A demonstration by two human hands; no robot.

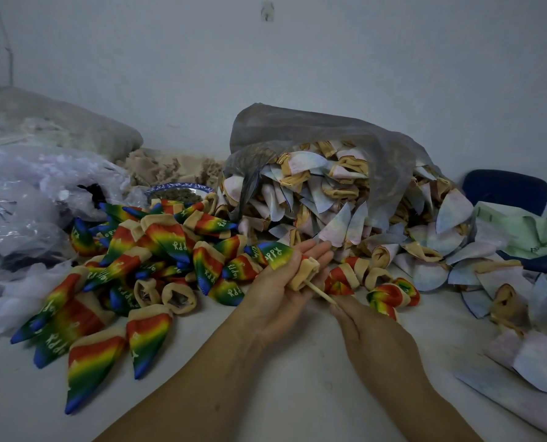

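Right hand [371,333] pinches the wooden stick [320,292] at the fingertips, with the tip entering the beige cuff [307,271]. Left hand [275,291] grips the rainbow cone [278,255] above the tabletop [265,393], thumb over it, fingers nearly straight behind.

The step looks like pushing the point out. Keep the stick centred along the cone's axis, clamp the cuff so it doesn't bunch, and push gently so the seam isn't pierced.

Finished rainbow pile [157,250] is behind on the left. The grey bag [297,129] of pale cones [329,193] is farthest.
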